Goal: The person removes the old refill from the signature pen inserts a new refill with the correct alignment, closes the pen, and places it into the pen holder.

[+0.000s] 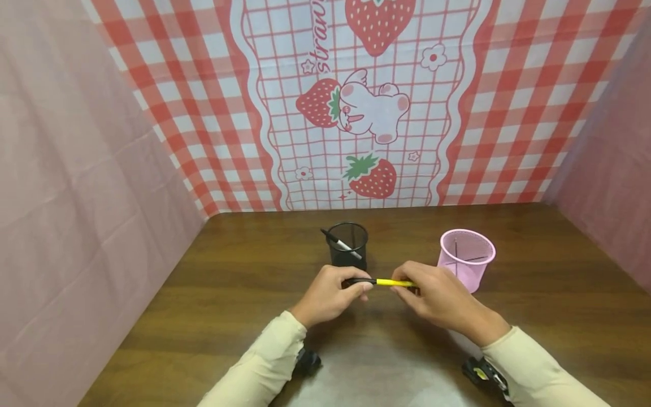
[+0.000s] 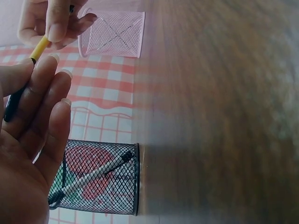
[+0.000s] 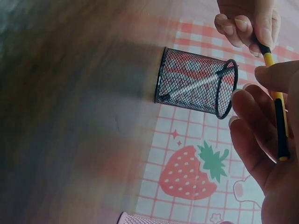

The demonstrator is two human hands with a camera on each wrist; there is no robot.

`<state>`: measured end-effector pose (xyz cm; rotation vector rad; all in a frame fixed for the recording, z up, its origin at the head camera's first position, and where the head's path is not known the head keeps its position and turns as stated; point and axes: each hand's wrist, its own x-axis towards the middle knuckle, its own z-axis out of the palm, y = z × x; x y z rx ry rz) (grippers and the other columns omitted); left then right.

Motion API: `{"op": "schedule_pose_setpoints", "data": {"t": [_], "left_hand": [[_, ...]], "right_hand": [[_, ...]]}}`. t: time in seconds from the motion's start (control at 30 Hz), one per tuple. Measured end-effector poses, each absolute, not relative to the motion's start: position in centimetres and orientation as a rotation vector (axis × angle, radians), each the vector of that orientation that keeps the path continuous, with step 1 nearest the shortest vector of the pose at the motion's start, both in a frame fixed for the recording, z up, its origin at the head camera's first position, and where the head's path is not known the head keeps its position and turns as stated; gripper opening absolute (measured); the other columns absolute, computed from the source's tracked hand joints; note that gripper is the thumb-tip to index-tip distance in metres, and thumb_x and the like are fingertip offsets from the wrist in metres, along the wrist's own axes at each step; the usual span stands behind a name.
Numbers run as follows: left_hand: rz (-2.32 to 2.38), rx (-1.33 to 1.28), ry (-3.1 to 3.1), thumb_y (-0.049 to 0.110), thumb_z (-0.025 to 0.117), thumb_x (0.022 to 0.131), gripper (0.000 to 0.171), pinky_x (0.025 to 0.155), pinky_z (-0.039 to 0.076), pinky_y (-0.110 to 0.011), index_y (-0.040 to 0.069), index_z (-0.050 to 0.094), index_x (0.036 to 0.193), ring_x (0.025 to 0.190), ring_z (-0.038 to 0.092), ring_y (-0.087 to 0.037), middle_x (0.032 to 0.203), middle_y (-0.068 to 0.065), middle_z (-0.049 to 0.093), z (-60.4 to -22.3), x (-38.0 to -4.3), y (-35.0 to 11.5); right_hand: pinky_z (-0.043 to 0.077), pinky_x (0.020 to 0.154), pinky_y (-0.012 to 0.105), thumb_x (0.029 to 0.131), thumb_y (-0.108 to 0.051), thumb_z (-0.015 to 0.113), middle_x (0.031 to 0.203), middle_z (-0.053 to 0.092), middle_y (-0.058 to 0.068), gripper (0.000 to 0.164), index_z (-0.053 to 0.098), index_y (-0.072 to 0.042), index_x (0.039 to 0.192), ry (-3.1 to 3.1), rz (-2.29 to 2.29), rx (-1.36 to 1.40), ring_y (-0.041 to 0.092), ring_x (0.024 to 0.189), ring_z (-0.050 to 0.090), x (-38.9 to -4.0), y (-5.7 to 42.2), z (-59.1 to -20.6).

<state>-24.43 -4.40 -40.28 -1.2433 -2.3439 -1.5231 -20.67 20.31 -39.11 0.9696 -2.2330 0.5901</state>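
A yellow and black pen is held level between both hands, above the table. My left hand pinches its black end between thumb and fingers. My right hand grips the yellow end; in the right wrist view a black clip shows along this part of the pen. Just behind the left hand stands a black mesh pen cup with a white pen, black at its ends, leaning in it. Behind the right hand is a pink mesh pen cup, partly covered by that hand.
The brown wood table meets a red checked cloth with strawberry prints at the back. Pink cloth walls rise at left and right. A black wrist device sits under each forearm.
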Motion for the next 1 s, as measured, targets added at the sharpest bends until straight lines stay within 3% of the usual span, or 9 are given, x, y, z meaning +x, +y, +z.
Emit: {"op": "schedule_pose_setpoints", "data": {"t": [0.2,0.4,0.57,1.0], "left_hand": [[-1.524,-1.240,-2.332,0.017,0.071,0.095,0.011,0.056,0.048,-0.021,0.009,0.076,0.100,0.066,0.070,-0.023,0.072,0.006,0.071,-40.24,-24.63,-4.30],[-1.515,-1.260,-2.338,0.018,0.071,0.096,0.011,0.056,0.048,-0.020,0.009,0.076,0.101,0.067,0.071,-0.018,0.073,0.004,0.072,-40.21,-24.78,-4.28],[-1.545,-1.249,-2.334,0.017,0.072,0.095,0.009,0.057,0.048,-0.022,0.010,0.076,0.100,0.068,0.071,-0.021,0.073,0.006,0.071,-40.36,-24.79,-4.22],[-1.592,-1.207,-2.354,0.017,0.071,0.095,0.012,0.058,0.049,-0.021,0.007,0.075,0.102,0.067,0.070,-0.020,0.071,0.006,0.070,-40.17,-24.59,-4.45]], "right_hand": [[0.046,0.055,0.020,0.075,-0.013,0.084,0.081,0.061,-0.014,0.028,0.064,-0.016,0.093,-2.230,0.584,0.968,-0.001,0.065,0.053,-20.88,20.62,-39.10],[0.047,0.058,0.020,0.080,-0.021,0.084,0.085,0.062,-0.014,0.026,0.069,-0.017,0.102,-2.265,0.615,1.001,-0.001,0.068,0.054,-20.91,20.82,-38.91],[0.041,0.056,0.016,0.084,-0.015,0.079,0.080,0.055,-0.019,0.016,0.070,-0.021,0.095,-2.240,0.639,1.041,-0.003,0.065,0.048,-20.91,20.53,-38.84],[0.042,0.055,0.014,0.080,-0.012,0.080,0.081,0.060,-0.015,0.018,0.071,-0.016,0.096,-2.174,0.662,1.038,0.000,0.064,0.050,-20.94,20.27,-38.99]]}}
